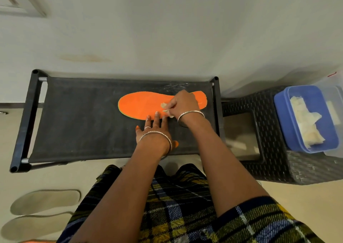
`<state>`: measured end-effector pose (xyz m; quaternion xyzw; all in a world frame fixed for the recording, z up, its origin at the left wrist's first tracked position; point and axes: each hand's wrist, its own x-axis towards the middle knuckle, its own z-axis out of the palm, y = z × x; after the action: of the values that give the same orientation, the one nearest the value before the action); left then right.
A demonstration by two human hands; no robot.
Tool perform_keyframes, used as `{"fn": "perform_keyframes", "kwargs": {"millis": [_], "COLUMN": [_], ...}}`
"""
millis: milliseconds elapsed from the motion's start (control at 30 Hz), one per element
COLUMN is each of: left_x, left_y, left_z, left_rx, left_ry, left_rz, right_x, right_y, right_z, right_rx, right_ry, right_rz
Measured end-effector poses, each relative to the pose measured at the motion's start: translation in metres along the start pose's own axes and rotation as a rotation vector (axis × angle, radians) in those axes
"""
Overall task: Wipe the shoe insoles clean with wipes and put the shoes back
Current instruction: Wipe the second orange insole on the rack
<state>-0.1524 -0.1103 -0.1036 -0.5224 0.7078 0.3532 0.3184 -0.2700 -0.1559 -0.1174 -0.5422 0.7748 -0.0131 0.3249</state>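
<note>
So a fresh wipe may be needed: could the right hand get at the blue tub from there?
Probably yes. The blue tub stands on the stool on that side, nothing between it and the right hand, which grips a wipe.

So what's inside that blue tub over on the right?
A crumpled heap of pale wipes lies in the blue tub, filling its middle from back to front. The tub's floor beneath them is covered, so whether anything else lies underneath cannot be seen.
</note>
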Motion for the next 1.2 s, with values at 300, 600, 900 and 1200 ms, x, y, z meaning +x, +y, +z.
{"fn": "perform_keyframes", "kwargs": {"millis": [300,600,900,1200], "left_x": [-0.001,0.000,0.004,0.007], "left_y": [0.002,0.003,0.004,0.006], "left_z": [0.001,0.000,0.000,0.000], "left_rx": [0.006,0.005,-0.002,-0.013], "left_ry": [0.007,0.016,0.006,0.012], "left_rz": [-0.006,-0.006,-0.011,-0.017], "right_x": [-0.001,0.005,0.008,0.004], "right_y": [-0.001,0.018,0.007,0.013], "right_z": [-0.004,-0.015,-0.013,-0.017], "right_rx": [-0.112,-0.166,-0.069,0.018], "right_ry": [0.148,0.293,0.102,0.181], "right_rz": [0.084,0.204,0.072,0.088]}}
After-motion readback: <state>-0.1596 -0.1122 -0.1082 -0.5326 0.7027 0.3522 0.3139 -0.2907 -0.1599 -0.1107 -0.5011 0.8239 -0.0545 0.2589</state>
